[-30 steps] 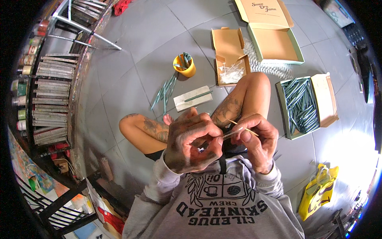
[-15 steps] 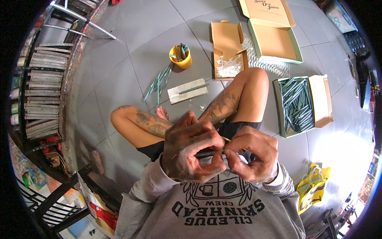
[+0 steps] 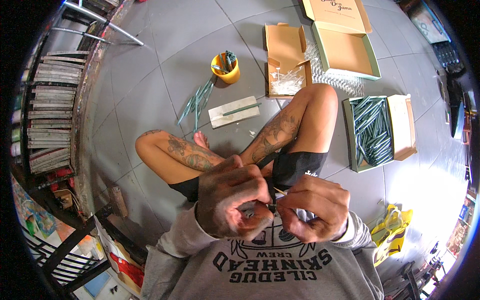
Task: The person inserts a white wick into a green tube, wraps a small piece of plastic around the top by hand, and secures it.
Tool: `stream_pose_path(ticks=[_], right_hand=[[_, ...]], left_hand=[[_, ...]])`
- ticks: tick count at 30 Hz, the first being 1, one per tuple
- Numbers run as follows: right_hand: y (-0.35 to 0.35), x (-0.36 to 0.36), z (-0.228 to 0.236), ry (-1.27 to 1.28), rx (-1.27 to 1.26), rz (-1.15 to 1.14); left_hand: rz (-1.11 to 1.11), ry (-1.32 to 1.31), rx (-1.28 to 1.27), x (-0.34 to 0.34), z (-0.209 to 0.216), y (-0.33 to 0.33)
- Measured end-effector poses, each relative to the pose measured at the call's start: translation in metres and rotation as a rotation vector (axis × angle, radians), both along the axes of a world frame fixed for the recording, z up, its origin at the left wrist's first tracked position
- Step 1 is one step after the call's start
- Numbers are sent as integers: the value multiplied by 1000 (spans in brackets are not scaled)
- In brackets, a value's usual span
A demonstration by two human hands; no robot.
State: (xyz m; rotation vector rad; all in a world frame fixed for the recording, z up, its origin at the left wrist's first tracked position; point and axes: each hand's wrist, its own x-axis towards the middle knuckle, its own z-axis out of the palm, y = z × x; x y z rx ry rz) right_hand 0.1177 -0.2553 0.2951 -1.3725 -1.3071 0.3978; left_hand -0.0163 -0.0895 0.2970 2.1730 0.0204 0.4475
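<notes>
In front of my chest, my left hand (image 3: pixel 234 202) is closed, thumb pressed against curled fingers. A short dark thin end pokes out of that pinch toward the other hand; the rest is hidden. Close beside it, my right hand (image 3: pixel 315 207) is also closed, with a thin pale wooden stick (image 3: pixel 280 191) sticking out from its fingertips. Beyond my crossed legs lies a whitish block (image 3: pixel 220 119) with a dark green slim stick (image 3: pixel 242 109) resting on top. Several similar loose green sticks (image 3: pixel 198 102) lie on the floor to its left.
A yellow cup (image 3: pixel 228 76) holds green sticks. An open cardboard box (image 3: pixel 285 45) contains thin white pieces, beside clear plastic pieces (image 3: pixel 345 82) and another open box (image 3: pixel 348 52). At the right stand a box full of green sticks (image 3: pixel 371 131) and a yellow bag (image 3: pixel 392 230).
My hands have drawn slightly apart, the left shifting left and a little down. The pale stick and the dark end between them show more plainly.
</notes>
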Motion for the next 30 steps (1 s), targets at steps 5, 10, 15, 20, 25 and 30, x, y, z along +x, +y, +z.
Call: stream_pose_path(ticks=[5, 10, 15, 20, 25, 30], right_hand=[[-8, 2, 4, 7, -15, 81], [-6, 3, 13, -27, -51, 84], [-9, -5, 7, -45, -32, 86], [-14, -6, 7, 3, -101, 109], [-15, 7, 14, -33, -120, 75], [-28, 22, 18, 89, -155, -71]], left_hand=[[-16, 33, 22, -2, 8, -5], [-45, 21, 108, 2, 15, -4], [-76, 57, 121, -6, 16, -6], [-74, 76, 77, -11, 12, -5], [-71, 110, 140, -13, 7, 2], [-30, 109, 31, -22, -8, 17]])
